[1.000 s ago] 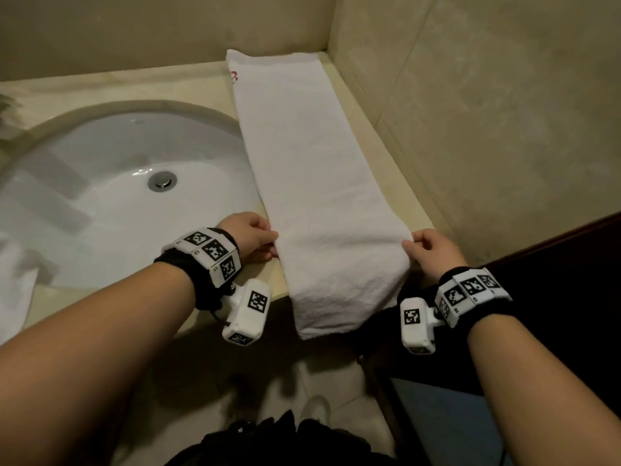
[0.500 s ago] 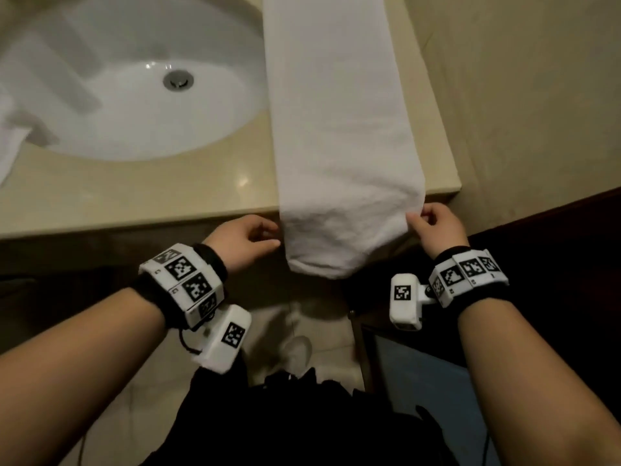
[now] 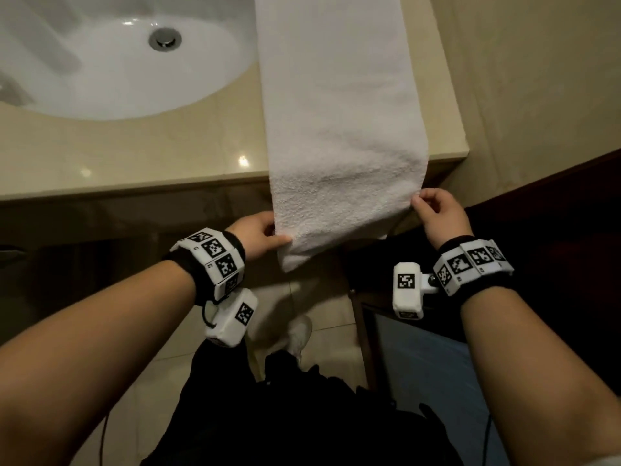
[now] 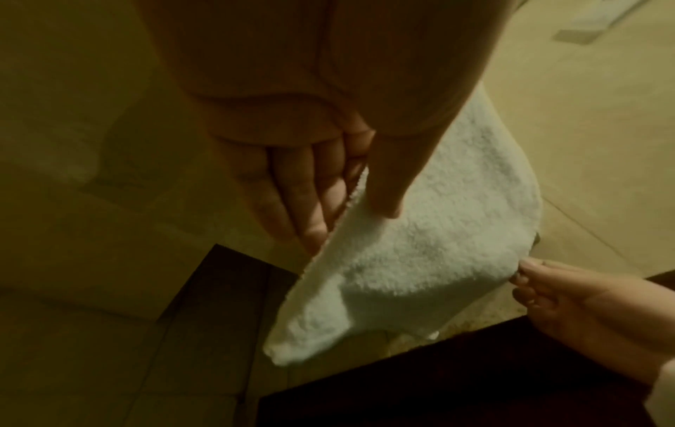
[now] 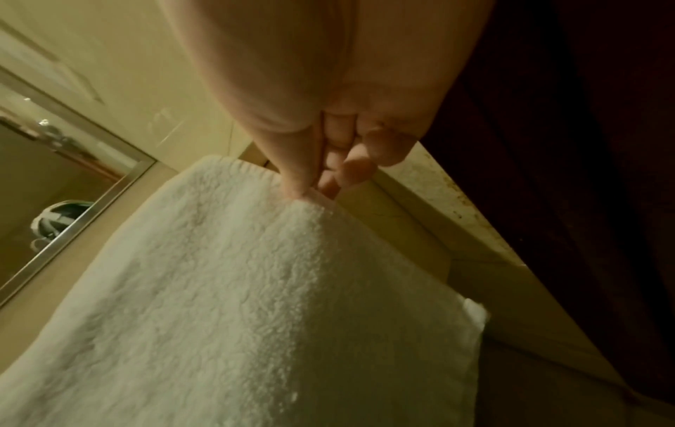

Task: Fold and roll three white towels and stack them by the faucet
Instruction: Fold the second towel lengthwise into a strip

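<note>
A long white towel (image 3: pixel 339 116), folded into a narrow strip, lies on the beige counter (image 3: pixel 174 153) to the right of the sink, and its near end hangs over the counter's front edge. My left hand (image 3: pixel 258 235) pinches the hanging end's left edge between thumb and fingers (image 4: pixel 310 208). My right hand (image 3: pixel 437 213) pinches the right edge with thumb and fingertips (image 5: pixel 303 185). The towel (image 4: pixel 420 245) sags between both hands, with its lowest corner pointing at the floor. In the right wrist view the towel (image 5: pixel 237 303) fills the lower frame. No faucet is in view.
The white oval sink (image 3: pixel 111 62) with its metal drain (image 3: pixel 165 39) lies left of the towel. A tiled wall (image 3: pixel 537 79) runs close along the right. A dark wooden piece (image 3: pixel 554 210) stands below right. A mirror frame (image 5: pixel 73 231) shows in the right wrist view.
Both hands have drawn the towel's near end toward me, so more of it hangs over the counter's front edge. The head view has tilted down and the back of the counter has left view.
</note>
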A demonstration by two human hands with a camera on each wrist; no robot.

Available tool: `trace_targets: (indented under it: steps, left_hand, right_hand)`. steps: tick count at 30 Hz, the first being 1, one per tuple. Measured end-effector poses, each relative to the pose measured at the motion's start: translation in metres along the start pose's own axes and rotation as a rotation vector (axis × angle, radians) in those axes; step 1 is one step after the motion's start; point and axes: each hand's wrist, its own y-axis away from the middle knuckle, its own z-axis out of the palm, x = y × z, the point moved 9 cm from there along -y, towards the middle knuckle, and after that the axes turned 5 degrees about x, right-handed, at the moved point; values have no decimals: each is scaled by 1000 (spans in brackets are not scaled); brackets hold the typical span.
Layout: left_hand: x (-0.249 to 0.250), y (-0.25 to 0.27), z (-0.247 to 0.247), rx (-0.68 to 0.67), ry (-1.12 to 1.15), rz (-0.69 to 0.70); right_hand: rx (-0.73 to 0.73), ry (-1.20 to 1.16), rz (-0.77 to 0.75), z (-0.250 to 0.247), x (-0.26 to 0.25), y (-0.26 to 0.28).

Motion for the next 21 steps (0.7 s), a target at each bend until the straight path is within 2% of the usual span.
trace_targets:
  steps: [4,6,10,12,16,21]
  left_hand:
    - [10,11,-20,-1,-178,7]
    - [22,18,-37,6,-256,46]
    - [62,28,-93,59,-324,162]
    - [83,23,-131,137,-314,205]
    - [109,-6,-206,314,-248,251]
    - [132,-86,-273,360,-348,271]
  right_hand:
    - [57,27,-26,-15,-15,5]
    - [34,28,-62,-18,-30,6]
    - [-37,11,-175,-14,-94,-3]
    - [-44,-9,-224,-8,-134,-17]
    - [-87,3,-326,12,-204,-56]
    - [-130,138,-407,41,-268,-139]
